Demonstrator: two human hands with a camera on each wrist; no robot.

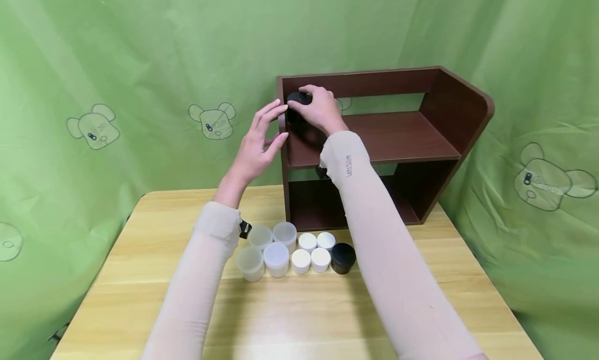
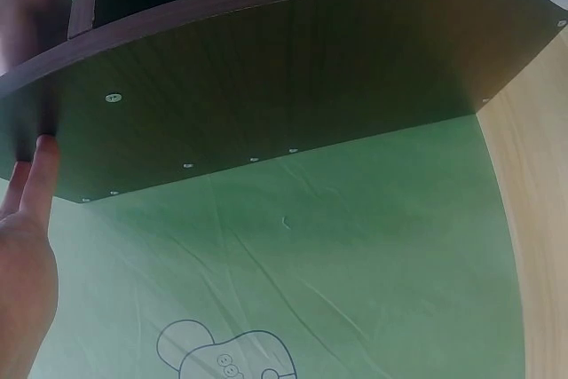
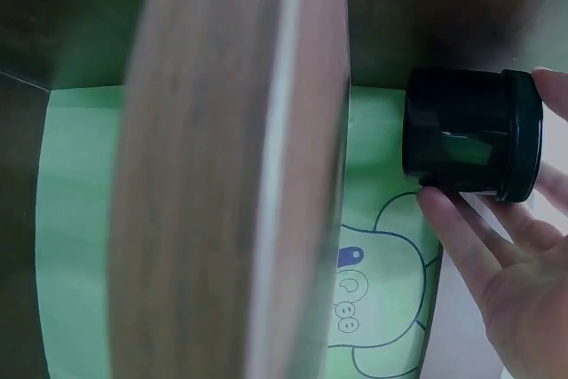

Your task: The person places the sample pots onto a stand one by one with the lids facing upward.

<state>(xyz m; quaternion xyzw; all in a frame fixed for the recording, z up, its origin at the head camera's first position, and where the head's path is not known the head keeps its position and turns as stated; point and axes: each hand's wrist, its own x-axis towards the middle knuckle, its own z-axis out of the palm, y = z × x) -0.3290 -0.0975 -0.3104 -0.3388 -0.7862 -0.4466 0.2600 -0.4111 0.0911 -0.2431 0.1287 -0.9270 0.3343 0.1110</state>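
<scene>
A small black jar (image 1: 297, 98) stands at the far left of the upper board of a dark brown wooden shelf (image 1: 398, 136). My right hand (image 1: 314, 104) is curled over the jar from above and grips it. In the right wrist view, the fingers (image 3: 470, 237) lie along the black jar (image 3: 466, 144) behind the shelf board (image 3: 231, 166). My left hand (image 1: 275, 125) is held up with straight fingers against the shelf's left side panel. In the left wrist view, the fingertips (image 2: 40, 161) touch the panel's edge (image 2: 266, 86).
The shelf stands at the back of a light wooden table (image 1: 304, 308). In front of it are several translucent jars (image 1: 267, 251), several white jars (image 1: 313, 251) and one more black jar (image 1: 343, 257). Green cloth with bear prints hangs all around.
</scene>
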